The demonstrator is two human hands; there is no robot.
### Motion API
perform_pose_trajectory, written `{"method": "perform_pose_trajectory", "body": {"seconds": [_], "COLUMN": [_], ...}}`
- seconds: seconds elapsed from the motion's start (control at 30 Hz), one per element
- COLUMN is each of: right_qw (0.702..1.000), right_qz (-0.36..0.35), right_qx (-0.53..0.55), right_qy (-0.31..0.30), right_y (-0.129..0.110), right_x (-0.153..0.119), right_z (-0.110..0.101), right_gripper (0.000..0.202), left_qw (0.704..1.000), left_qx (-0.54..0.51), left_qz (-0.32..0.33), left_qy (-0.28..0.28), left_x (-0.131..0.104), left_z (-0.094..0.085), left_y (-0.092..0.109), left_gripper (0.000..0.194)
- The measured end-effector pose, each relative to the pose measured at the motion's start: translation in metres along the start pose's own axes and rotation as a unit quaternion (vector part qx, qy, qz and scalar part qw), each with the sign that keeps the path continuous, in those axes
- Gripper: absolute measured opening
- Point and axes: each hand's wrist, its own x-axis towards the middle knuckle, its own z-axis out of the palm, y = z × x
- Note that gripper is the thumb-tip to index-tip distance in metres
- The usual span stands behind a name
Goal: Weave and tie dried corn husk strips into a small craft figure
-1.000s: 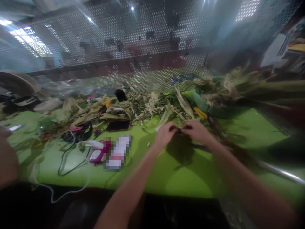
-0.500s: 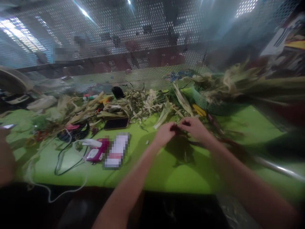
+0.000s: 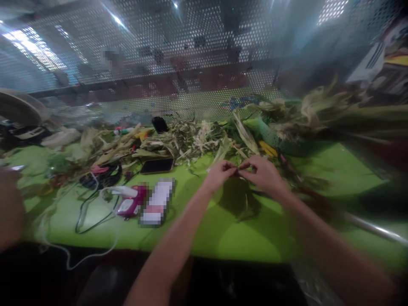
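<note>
My left hand and my right hand meet fingertip to fingertip above the green table. Both are closed in a pinch, and whatever lies between the fingers is too small and blurred to name. Under them, in their shadow, a thin bit of plant matter rests on the table. Pale dry husk leaves lie just behind the hands, beside a yellow object.
A dark phone, a blurred-out pale device and a magenta device with cables lie left. Dried plant scraps spread along the back. A green basket holds husks. Someone's arm shows at far left.
The view has shifted slightly. My hands stay together, with the fingers of my left hand curled a little differently.
</note>
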Motion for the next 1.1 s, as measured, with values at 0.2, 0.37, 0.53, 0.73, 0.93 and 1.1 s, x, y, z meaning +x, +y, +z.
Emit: {"method": "perform_pose_trajectory", "body": {"seconds": [0.2, 0.37, 0.53, 0.73, 0.93, 1.1], "right_qw": [0.999, 0.998, 0.997, 0.994, 0.995, 0.996], "right_qz": [-0.033, -0.035, 0.011, 0.038, 0.071, 0.088], "right_qx": [-0.011, 0.035, 0.067, 0.094, 0.070, 0.026], "right_qy": [-0.003, -0.037, -0.029, -0.043, -0.015, 0.001], "right_y": [0.002, 0.004, 0.010, 0.012, 0.011, 0.009], "right_x": [0.000, 0.002, 0.002, 0.001, 0.001, 0.001], "right_z": [0.008, 0.006, 0.013, 0.021, 0.023, 0.023], "right_gripper": [0.009, 0.008, 0.010, 0.014, 0.010, 0.010], "left_qw": [1.000, 0.999, 0.997, 0.992, 0.979, 0.967], "left_qx": [-0.005, 0.033, 0.056, 0.106, 0.161, 0.201], "left_qz": [0.002, 0.008, 0.022, 0.060, 0.119, 0.143], "left_qy": [0.001, 0.028, 0.038, 0.038, 0.048, 0.058], "left_x": [0.001, 0.002, 0.002, 0.005, 0.004, 0.001], "left_z": [-0.001, -0.001, -0.001, -0.002, 0.001, 0.006], "left_y": [-0.002, -0.003, -0.006, -0.012, -0.011, -0.007], "left_gripper": [0.022, 0.019, 0.018, 0.018, 0.017, 0.019]}}
